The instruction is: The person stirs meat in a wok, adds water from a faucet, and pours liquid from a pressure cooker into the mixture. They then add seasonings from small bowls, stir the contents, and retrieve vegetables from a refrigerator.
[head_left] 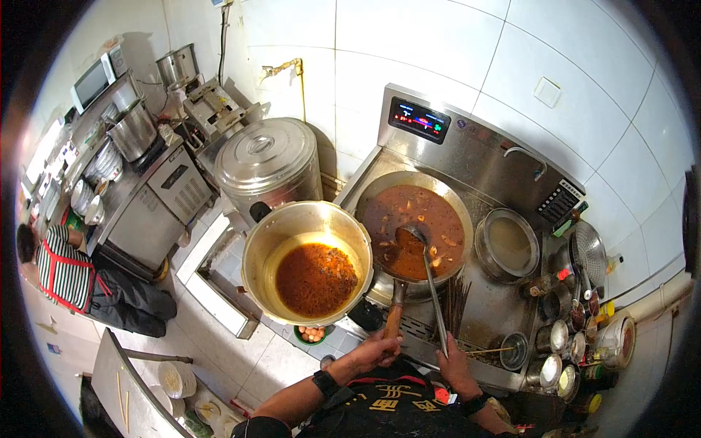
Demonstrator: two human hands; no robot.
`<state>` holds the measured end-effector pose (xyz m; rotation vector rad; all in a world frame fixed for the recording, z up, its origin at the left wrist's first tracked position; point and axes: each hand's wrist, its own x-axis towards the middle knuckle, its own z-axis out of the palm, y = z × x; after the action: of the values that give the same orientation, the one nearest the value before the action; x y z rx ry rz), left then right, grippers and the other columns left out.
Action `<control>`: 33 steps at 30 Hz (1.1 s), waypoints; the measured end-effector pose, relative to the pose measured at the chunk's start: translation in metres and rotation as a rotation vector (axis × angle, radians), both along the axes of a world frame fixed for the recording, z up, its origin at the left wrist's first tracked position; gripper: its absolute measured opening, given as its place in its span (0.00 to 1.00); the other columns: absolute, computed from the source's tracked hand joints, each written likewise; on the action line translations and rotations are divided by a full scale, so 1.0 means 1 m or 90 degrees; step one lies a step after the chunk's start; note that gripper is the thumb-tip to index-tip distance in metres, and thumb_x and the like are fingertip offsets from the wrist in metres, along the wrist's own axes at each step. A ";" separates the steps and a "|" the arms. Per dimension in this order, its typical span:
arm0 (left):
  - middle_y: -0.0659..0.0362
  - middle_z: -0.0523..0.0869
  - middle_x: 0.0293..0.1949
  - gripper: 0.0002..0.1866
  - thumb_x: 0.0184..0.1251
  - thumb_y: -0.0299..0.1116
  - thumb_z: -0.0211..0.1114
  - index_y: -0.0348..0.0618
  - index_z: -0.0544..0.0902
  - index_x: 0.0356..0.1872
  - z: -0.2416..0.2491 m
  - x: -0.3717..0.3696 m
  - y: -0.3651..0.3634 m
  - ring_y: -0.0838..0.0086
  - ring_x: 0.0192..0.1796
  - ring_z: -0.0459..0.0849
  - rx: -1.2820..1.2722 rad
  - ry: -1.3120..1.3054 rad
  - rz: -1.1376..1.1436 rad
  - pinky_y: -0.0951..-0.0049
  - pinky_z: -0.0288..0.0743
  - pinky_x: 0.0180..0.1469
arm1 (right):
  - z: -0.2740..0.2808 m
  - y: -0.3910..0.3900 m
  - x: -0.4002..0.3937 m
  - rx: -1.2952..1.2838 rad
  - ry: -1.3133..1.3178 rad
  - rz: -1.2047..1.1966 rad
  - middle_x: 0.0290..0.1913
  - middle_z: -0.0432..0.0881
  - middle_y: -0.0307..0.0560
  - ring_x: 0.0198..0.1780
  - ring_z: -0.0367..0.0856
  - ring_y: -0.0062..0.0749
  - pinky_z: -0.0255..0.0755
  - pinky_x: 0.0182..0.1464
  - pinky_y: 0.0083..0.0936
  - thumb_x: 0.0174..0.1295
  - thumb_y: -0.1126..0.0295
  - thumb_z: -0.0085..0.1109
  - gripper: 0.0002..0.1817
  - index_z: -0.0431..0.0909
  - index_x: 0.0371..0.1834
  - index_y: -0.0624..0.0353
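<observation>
Left hand fingers gripping the wooden handle of a sauce pot, right hand fingers closing around a ladle dipping into the wok of brown stew

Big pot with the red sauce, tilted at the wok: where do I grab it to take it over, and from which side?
Grip the pot by its rim or a side handle, coming from the near side, opposite the wok. It is wide, part full and tipped, so both hands are probably needed. The left hand holds a wooden handle, the right hand the ladle.
</observation>
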<state>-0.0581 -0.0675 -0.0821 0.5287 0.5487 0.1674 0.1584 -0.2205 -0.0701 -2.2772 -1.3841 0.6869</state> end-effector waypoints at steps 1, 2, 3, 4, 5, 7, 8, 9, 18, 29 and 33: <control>0.63 0.75 0.27 0.14 0.72 0.38 0.61 0.49 0.67 0.50 0.004 0.000 0.000 0.80 0.20 0.70 0.000 0.000 -0.001 0.81 0.59 0.18 | 0.001 0.000 -0.001 -0.002 -0.013 0.003 0.55 0.77 0.72 0.55 0.79 0.62 0.73 0.58 0.43 0.64 0.67 0.55 0.35 0.55 0.73 0.66; 0.64 0.75 0.27 0.13 0.72 0.37 0.61 0.49 0.67 0.50 0.008 0.000 0.000 0.80 0.20 0.69 -0.011 0.005 0.003 0.81 0.59 0.18 | 0.004 0.001 -0.001 -0.002 -0.013 0.002 0.55 0.77 0.72 0.55 0.79 0.62 0.73 0.58 0.43 0.64 0.67 0.55 0.35 0.55 0.73 0.66; 0.64 0.74 0.27 0.13 0.72 0.36 0.60 0.49 0.67 0.49 0.010 0.000 0.000 0.80 0.20 0.68 -0.022 0.010 0.006 0.81 0.58 0.18 | 0.007 0.001 -0.002 0.011 -0.008 0.000 0.54 0.78 0.71 0.53 0.80 0.61 0.74 0.56 0.43 0.64 0.67 0.56 0.35 0.56 0.73 0.65; 0.64 0.74 0.27 0.13 0.72 0.36 0.60 0.49 0.67 0.49 0.007 -0.002 -0.001 0.80 0.20 0.68 -0.023 0.011 0.005 0.81 0.58 0.18 | 0.013 0.001 -0.004 0.023 -0.003 -0.002 0.53 0.79 0.71 0.52 0.81 0.61 0.74 0.54 0.43 0.63 0.67 0.56 0.34 0.58 0.72 0.65; 0.63 0.74 0.27 0.12 0.72 0.36 0.60 0.48 0.67 0.48 0.002 -0.003 -0.001 0.80 0.20 0.67 -0.048 -0.021 0.000 0.80 0.58 0.19 | 0.018 0.000 -0.005 0.022 -0.001 -0.004 0.53 0.79 0.71 0.52 0.81 0.61 0.74 0.54 0.43 0.63 0.67 0.56 0.34 0.58 0.72 0.65; 0.63 0.74 0.27 0.12 0.71 0.35 0.60 0.48 0.67 0.48 0.002 -0.004 0.002 0.80 0.19 0.66 -0.070 -0.055 -0.003 0.80 0.57 0.19 | 0.026 0.003 -0.003 -0.025 0.085 -0.078 0.48 0.81 0.69 0.48 0.83 0.59 0.76 0.49 0.41 0.62 0.68 0.58 0.33 0.62 0.71 0.65; 0.63 0.74 0.26 0.12 0.72 0.35 0.60 0.47 0.67 0.48 0.006 -0.005 0.002 0.80 0.18 0.65 -0.076 -0.051 0.007 0.80 0.57 0.19 | 0.024 0.002 -0.002 -0.026 0.086 -0.078 0.48 0.81 0.69 0.48 0.83 0.59 0.76 0.49 0.41 0.62 0.68 0.58 0.33 0.62 0.71 0.65; 0.63 0.73 0.26 0.12 0.72 0.35 0.60 0.47 0.67 0.47 0.009 -0.007 0.002 0.81 0.16 0.64 -0.084 -0.047 0.016 0.81 0.56 0.18 | 0.020 0.000 -0.001 0.031 0.091 -0.106 0.46 0.82 0.69 0.45 0.84 0.58 0.77 0.46 0.41 0.62 0.69 0.58 0.32 0.63 0.70 0.65; 0.63 0.74 0.27 0.13 0.71 0.37 0.60 0.48 0.68 0.50 0.011 -0.011 0.004 0.80 0.20 0.66 -0.018 -0.047 -0.008 0.80 0.57 0.20 | -0.016 0.016 0.019 0.156 -0.047 -0.113 0.39 0.82 0.69 0.40 0.84 0.59 0.76 0.41 0.44 0.63 0.69 0.58 0.33 0.61 0.71 0.66; 0.69 0.72 0.24 0.12 0.73 0.45 0.59 0.52 0.74 0.32 -0.028 -0.018 -0.006 0.85 0.19 0.65 -0.017 -0.155 0.054 0.82 0.56 0.20 | -0.075 0.006 0.037 0.054 -0.096 -0.037 0.59 0.75 0.68 0.60 0.75 0.59 0.70 0.58 0.42 0.63 0.70 0.55 0.33 0.60 0.72 0.64; 0.70 0.70 0.22 0.14 0.74 0.47 0.57 0.51 0.74 0.30 -0.006 -0.014 -0.002 0.85 0.20 0.63 0.017 -0.126 0.008 0.82 0.54 0.21 | -0.008 0.013 0.010 -0.072 0.079 -0.137 0.61 0.75 0.59 0.54 0.76 0.44 0.73 0.55 0.37 0.72 0.60 0.51 0.32 0.57 0.75 0.63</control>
<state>-0.0718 -0.0698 -0.0885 0.5279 0.3570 0.2366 0.1684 -0.2076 -0.0779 -2.3804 -1.0491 0.8372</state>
